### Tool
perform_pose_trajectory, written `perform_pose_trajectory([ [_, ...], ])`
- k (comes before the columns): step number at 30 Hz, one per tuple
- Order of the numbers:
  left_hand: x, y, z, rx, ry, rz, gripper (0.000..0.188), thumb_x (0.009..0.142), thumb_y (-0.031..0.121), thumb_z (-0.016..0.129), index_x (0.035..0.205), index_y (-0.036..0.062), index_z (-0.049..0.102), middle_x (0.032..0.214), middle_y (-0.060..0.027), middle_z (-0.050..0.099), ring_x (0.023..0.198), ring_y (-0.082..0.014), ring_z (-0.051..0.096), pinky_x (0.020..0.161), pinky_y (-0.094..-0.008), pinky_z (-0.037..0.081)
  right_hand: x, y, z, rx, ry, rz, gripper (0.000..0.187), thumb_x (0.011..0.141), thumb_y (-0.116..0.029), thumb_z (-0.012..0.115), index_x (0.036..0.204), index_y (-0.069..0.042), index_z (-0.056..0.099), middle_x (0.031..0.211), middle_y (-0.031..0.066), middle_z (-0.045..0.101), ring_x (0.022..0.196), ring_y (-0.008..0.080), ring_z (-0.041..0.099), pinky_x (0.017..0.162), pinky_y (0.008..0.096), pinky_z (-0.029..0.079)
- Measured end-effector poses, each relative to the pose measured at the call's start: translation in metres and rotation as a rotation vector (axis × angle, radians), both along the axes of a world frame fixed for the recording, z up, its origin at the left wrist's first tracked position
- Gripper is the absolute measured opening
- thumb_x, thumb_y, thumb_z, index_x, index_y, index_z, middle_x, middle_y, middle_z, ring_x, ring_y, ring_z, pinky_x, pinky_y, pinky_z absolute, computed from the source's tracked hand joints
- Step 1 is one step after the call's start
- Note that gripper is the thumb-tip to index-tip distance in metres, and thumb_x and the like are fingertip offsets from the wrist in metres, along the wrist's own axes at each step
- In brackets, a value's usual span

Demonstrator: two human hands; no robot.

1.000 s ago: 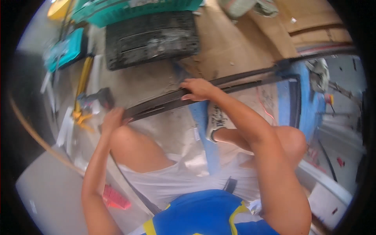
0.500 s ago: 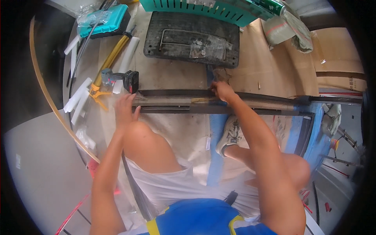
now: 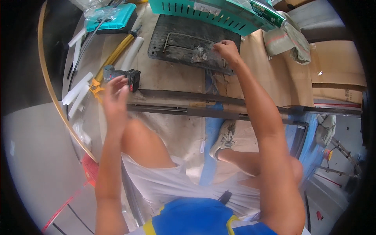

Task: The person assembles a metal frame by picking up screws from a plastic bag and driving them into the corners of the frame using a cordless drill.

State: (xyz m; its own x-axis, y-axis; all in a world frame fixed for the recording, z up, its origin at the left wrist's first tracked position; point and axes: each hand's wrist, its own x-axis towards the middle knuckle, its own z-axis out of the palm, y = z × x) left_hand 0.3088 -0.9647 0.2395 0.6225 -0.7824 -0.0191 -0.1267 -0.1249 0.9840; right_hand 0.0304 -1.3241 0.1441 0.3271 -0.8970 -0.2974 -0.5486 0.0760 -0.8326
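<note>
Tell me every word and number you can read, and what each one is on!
Green basket: a pale label, with print too small and blurred to read.
Green package: pale letters, which I won't copy out.
Cardboard box: dark print at the right, small and turned sideways; I won't copy it either.
Shoe: dark marks; I can't tell if they are letters.

Brown floor covering (image 3: 168,74) carries 1 drill (image 3: 134,80) and 1 caulking gun (image 3: 116,53).
</note>
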Motion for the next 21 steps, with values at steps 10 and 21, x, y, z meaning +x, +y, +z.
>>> perform_pose_trajectory([
  [10, -0.118, -0.140, -0.003, -0.016, 1.239, -0.121, 0.071, 0.103, 0.054, 0.055, 0.144, -0.0037, 0.048, 0.139, -0.0165, 0.059, 0.126, -0.0292, 0.059, 0.106, -0.0430, 0.049, 0.005, 0.082, 0.221, 0.055, -0.163, 0.436, 0.023, 0.090, -0.022, 0.071, 0.091, 0.000, 0.075, 0.087, 0.0055, 0.075, 0.074, 0.0097, 0.064, 0.068, 0.0249, 0.049],
  [21, -0.170, -0.104, 0.051, -0.291, 1.371, -0.332, 0.047, 0.110, 0.040, 0.044, 0.126, -0.0009, 0.058, 0.118, -0.0141, 0.069, 0.104, -0.0261, 0.071, 0.089, -0.0457, 0.061, -0.053, 0.129, 0.279, 0.088, -0.080, 0.573, 0.028, 0.099, -0.009, 0.055, 0.119, -0.004, 0.074, 0.099, 0.0055, 0.073, 0.080, 0.0115, 0.064, 0.072, 0.0274, 0.051],
])
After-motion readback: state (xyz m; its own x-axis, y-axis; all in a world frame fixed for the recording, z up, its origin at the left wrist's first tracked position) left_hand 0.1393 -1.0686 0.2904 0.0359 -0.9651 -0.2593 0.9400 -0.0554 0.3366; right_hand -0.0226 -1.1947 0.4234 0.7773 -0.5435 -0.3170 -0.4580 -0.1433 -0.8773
